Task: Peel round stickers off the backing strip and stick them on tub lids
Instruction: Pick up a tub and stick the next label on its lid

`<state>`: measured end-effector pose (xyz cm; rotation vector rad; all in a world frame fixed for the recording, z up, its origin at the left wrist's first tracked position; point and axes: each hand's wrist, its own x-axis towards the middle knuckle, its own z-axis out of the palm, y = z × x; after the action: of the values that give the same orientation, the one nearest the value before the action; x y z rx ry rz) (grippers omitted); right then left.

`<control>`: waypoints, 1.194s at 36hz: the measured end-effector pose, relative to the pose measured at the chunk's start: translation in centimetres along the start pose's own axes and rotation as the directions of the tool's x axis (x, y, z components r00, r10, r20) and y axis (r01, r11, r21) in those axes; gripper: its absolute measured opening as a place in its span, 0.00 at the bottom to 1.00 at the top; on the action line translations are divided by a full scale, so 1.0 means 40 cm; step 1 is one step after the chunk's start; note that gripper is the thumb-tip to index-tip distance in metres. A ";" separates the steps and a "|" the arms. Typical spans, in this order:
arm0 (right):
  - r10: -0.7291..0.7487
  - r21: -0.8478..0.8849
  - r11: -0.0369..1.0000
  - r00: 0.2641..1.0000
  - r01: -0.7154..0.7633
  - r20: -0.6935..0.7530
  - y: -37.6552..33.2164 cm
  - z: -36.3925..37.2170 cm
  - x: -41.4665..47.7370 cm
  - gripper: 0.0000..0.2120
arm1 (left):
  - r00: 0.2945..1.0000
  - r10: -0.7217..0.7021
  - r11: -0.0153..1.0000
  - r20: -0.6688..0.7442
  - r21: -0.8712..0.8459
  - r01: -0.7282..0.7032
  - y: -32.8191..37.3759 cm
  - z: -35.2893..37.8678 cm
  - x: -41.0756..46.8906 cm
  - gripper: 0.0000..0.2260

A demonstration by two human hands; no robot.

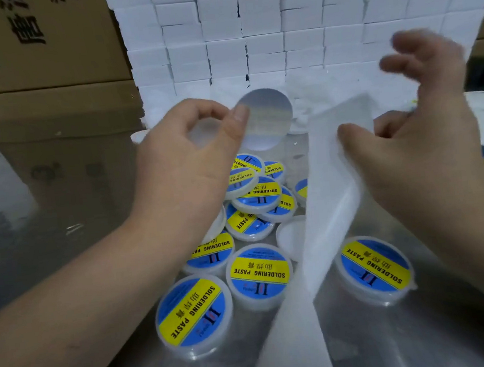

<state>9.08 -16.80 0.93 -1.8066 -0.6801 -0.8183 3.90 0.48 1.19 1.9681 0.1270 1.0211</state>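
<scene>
Backing strip (328, 219) pinched by right hand (411, 159); left hand (179, 166) pinches round sticker (269, 117).

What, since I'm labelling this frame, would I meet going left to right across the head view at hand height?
cardboard box → left hand → round sticker it pinches → backing strip → right hand holding that strip

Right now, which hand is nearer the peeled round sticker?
Left. The left hand pinches the round sticker; the right hand holds the backing strip, apart to its right.
</scene>
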 end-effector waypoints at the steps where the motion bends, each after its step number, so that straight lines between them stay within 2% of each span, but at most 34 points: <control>1: -0.057 -0.019 0.998 0.998 0.057 0.024 -0.003 0.000 0.001 0.25 | 1.000 0.007 1.000 -0.001 0.000 -0.007 -0.001 0.000 -0.001 0.07; 3: -0.157 -0.021 0.987 0.982 0.160 0.100 -0.010 0.003 -0.002 0.21 | 0.999 0.032 0.999 -0.019 0.010 -0.032 -0.003 -0.002 -0.001 0.07; 5: -0.155 0.023 0.988 0.968 0.154 0.198 -0.016 0.008 -0.012 0.22 | 0.998 0.053 0.998 -0.028 0.034 -0.052 -0.001 -0.004 -0.001 0.08; 9: 0.067 0.162 0.978 0.930 -0.133 0.362 -0.027 0.012 -0.018 0.14 | 0.997 0.071 0.995 -0.015 0.064 -0.070 0.001 -0.003 -0.008 0.09; 11: 0.119 0.227 0.948 0.911 -0.222 0.394 -0.027 0.007 -0.014 0.10 | 0.996 0.091 0.994 -0.004 0.056 -0.090 0.004 -0.001 -0.014 0.10; 13: 0.150 0.273 0.923 0.908 -0.270 0.392 -0.028 0.003 -0.010 0.10 | 0.992 0.127 0.990 0.009 0.056 -0.127 0.006 0.000 -0.019 0.13; 16: 0.223 0.310 0.886 0.903 -0.344 0.366 -0.022 0.006 -0.007 0.14 | 0.983 0.184 0.979 0.029 0.086 -0.186 0.010 -0.001 -0.022 0.15; 19: 0.279 0.333 0.857 0.898 -0.393 0.341 -0.021 0.009 -0.002 0.11 | 0.971 0.230 0.964 0.060 0.124 -0.236 0.014 -0.002 -0.022 0.16; 25: 0.299 0.307 0.862 0.895 -0.402 0.331 -0.017 0.015 0.000 0.04 | 0.966 0.232 0.954 0.113 0.168 -0.248 0.013 -0.001 -0.022 0.23; 28: 0.293 0.297 0.876 0.908 -0.380 0.300 -0.009 0.019 -0.003 0.09 | 0.964 0.224 0.948 0.141 0.196 -0.249 0.007 0.002 -0.020 0.24; 30: 0.297 0.299 0.880 0.919 -0.368 0.257 -0.008 0.020 -0.003 0.10 | 0.965 0.218 0.946 0.145 0.212 -0.245 0.000 0.004 -0.019 0.23; 32: 0.338 0.331 0.865 0.925 -0.378 0.172 -0.001 0.012 0.008 0.10 | 0.976 0.181 0.957 0.117 0.207 -0.202 -0.008 0.005 -0.012 0.21; 35: 0.365 0.358 0.855 0.926 -0.376 0.101 0.002 0.000 0.024 0.08 | 0.998 0.033 0.994 0.048 0.099 -0.038 -0.013 0.005 0.005 0.19; 39: 0.283 0.360 0.866 0.934 -0.346 0.218 -0.016 0.011 0.008 0.06 | 0.980 -0.193 0.963 0.057 -0.181 0.200 -0.012 0.010 0.020 0.19; 41: 0.235 0.374 0.863 0.925 -0.339 0.298 -0.023 0.014 0.000 0.07 | 0.970 -0.221 0.940 0.106 -0.243 0.241 -0.006 0.014 0.021 0.19; 43: 0.206 0.385 0.861 0.920 -0.332 0.334 -0.023 0.014 -0.003 0.06 | 0.974 -0.192 0.940 0.123 -0.263 0.218 -0.006 0.015 0.017 0.18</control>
<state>8.42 -15.98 1.21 -1.5647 -0.7025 -0.1894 4.83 0.54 1.25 1.7062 0.1276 0.7630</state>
